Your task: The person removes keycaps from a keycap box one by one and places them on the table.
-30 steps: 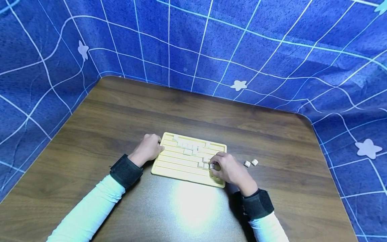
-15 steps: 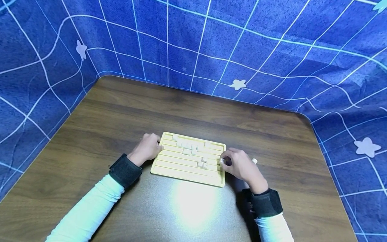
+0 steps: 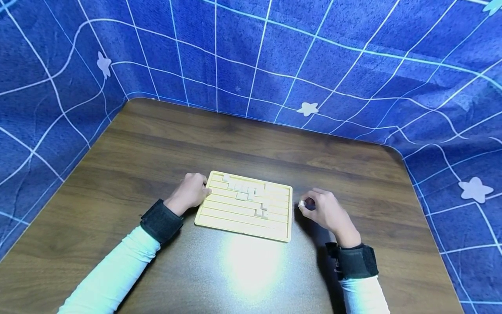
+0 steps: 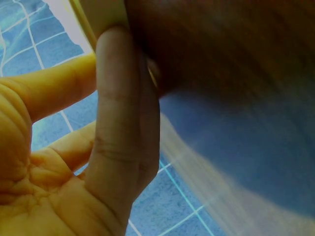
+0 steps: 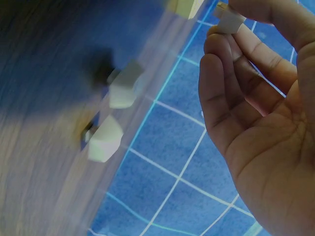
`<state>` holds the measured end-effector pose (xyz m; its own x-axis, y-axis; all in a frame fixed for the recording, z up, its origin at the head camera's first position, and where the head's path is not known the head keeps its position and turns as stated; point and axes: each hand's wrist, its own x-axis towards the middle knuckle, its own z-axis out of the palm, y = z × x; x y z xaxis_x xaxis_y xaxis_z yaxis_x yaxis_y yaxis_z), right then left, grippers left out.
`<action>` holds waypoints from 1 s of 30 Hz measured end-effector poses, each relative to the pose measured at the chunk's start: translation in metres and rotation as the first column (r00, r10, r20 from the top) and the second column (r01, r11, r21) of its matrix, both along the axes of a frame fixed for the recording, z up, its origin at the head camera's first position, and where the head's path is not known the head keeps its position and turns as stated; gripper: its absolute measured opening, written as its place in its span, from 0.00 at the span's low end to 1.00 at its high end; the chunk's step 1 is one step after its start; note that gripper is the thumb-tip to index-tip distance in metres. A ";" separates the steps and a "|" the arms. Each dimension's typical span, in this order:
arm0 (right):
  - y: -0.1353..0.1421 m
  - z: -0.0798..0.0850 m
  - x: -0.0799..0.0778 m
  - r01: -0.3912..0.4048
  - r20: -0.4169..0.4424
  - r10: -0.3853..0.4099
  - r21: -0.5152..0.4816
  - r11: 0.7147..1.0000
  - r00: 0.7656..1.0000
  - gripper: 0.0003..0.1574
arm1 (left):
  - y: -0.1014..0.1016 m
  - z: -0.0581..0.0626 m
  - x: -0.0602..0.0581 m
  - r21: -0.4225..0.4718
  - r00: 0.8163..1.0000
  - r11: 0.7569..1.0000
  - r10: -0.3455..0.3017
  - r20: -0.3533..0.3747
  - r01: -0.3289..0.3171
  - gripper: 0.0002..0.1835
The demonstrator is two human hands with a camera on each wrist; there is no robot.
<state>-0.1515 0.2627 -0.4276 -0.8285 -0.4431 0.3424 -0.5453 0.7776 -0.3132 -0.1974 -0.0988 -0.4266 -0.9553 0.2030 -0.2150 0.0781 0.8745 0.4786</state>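
Note:
A shallow yellow tray (image 3: 227, 221) with raised ridges lies on the table, bearing several small pale cube-like tiles (image 3: 242, 196) in its rows. My left hand (image 3: 187, 193) holds the tray's left edge, thumb over the rim; the left wrist view shows fingers (image 4: 118, 98) against the tray's edge (image 4: 103, 17). Just off the tray's right side, my right hand (image 3: 327, 211) pinches one small whitish tile (image 3: 301, 203) between thumb and fingertips. In the right wrist view that tile (image 5: 230, 22) is raised, apart from the tray.
Two loose pale tiles, one (image 5: 125, 86) beside the other (image 5: 106, 140), lie on the table in the right wrist view; my right hand hides them in the head view. A blue gridded cloth (image 3: 243, 52) with stars hangs behind the brown wooden table (image 3: 219, 135).
My right hand has lifted a tile out of the tray's lower right rows and carried it right, past the tray's edge. The left hand stays on the rim.

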 end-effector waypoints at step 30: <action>0.022 -0.015 -0.015 0.231 0.158 -0.250 0.130 0.964 0.955 0.08 | -0.001 -0.001 0.000 -0.006 1.000 1.000 -0.003 -0.017 0.003 0.14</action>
